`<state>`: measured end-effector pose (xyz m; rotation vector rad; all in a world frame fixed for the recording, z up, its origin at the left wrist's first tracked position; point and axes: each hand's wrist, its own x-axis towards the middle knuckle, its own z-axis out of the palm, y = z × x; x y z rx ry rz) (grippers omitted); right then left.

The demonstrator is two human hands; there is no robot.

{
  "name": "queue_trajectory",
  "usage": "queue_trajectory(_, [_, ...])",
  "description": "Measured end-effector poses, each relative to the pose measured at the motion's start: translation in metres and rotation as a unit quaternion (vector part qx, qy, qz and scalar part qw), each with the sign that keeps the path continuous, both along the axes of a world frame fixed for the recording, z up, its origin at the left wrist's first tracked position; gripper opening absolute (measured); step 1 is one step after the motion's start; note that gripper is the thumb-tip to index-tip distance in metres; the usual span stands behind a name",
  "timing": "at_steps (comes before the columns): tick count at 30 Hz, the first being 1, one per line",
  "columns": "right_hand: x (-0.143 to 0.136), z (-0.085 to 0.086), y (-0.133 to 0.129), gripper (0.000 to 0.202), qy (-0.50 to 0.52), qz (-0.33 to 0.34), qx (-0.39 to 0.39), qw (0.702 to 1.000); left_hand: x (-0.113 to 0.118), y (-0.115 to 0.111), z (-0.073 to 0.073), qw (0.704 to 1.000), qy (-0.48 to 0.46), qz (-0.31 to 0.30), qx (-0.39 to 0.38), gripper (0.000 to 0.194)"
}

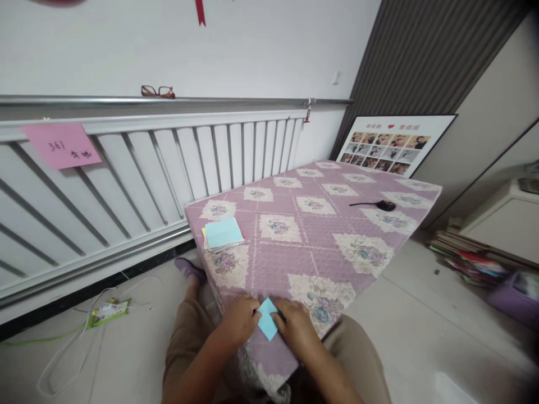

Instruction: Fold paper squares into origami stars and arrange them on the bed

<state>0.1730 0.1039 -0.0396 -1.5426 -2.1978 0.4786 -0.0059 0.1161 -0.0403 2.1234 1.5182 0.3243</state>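
A small light-blue sheet of paper (268,325), folded to a diamond shape, lies at the near end of the cloth-covered table. My left hand (242,320) pinches its left corner between thumb and fingers. On the opposite corner, my right hand (297,325) does the same, thumb on top. A faint crease line shows on the paper. Farther left on the table is a stack of square coloured paper (224,233), light blue uppermost, with yellow and pink edges peeking out.
A purple floral tablecloth (314,230) covers the table. On it, toward the right, lies a black ladle (385,205). A white radiator (202,157) runs along the left, with glasses (158,91) on its pipe. A power strip (109,312) with cables sits on the floor.
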Motion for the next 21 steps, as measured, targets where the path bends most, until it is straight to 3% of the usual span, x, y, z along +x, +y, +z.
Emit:
queue_trajectory(8, [0.003,-0.018,-0.002,0.008,-0.043,0.004,0.080,0.996,-0.005,-0.005,-0.005,0.998,0.038,-0.021,0.038,0.019])
queue_trajectory(14, [0.007,-0.018,-0.006,0.013,-0.089,0.047,0.098,0.990,-0.008,-0.014,-0.014,0.987,0.088,-0.077,0.110,0.020])
queue_trajectory(21, [0.018,-0.019,-0.018,0.021,-0.081,0.090,0.115,0.986,-0.003,-0.028,-0.013,0.979,0.131,-0.074,0.138,0.018])
